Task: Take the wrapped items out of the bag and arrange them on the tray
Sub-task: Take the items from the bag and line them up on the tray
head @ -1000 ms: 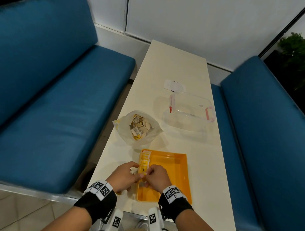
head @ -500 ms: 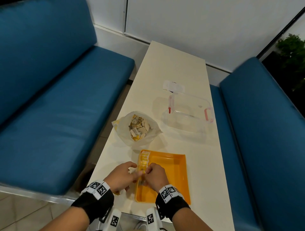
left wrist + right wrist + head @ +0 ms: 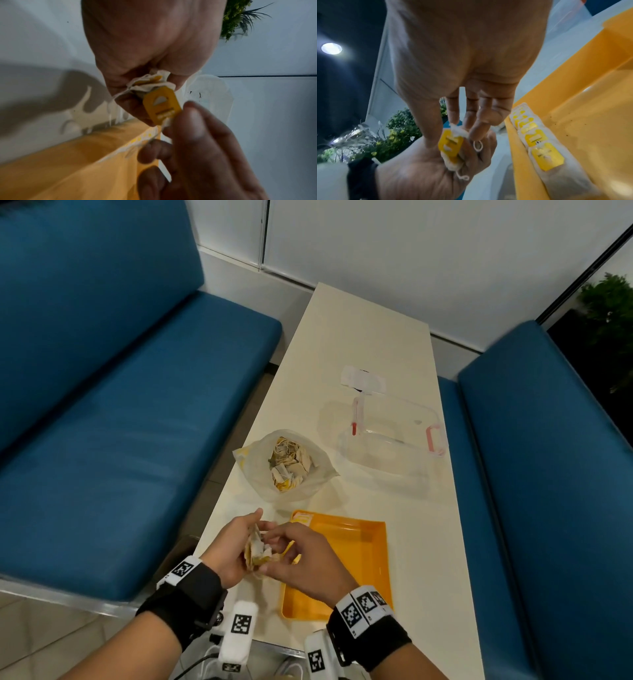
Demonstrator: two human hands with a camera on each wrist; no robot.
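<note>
Wrapped items [image 3: 262, 553], small pale sachets with yellow tags and loose strings, sit as a bunch just left of the orange tray [image 3: 363, 546], held above the table edge. Left hand [image 3: 229, 549] has its fingers curled round the bunch, clenching it from below; right hand [image 3: 305, 563], over the tray's left rim, pinches one yellow tag [image 3: 161, 106] between thumb and fingertips [image 3: 476, 134], apparently drawing a single sachet off the bunch. Step in hand, as judged: separating one piece for placing. A row of sachets [image 3: 537, 143] already lies along the tray's left wall, tags up, overlapping; most of the tray floor is bare, so the task looks early. Next move calls for freeing the string from the bunch without dragging others out, then laying the piece at the near end of that row. Bag [image 3: 284, 467] stands open beyond the tray's far left corner, with many sachets inside. Clear lidded box [image 3: 394, 436] lies beyond the tray's far right corner; a white slip [image 3: 363, 378] beyond that. Surface: long cream table [image 3: 359, 337], blue benches [image 3: 120, 405] to either side of it, white wall and a plant behind.
</note>
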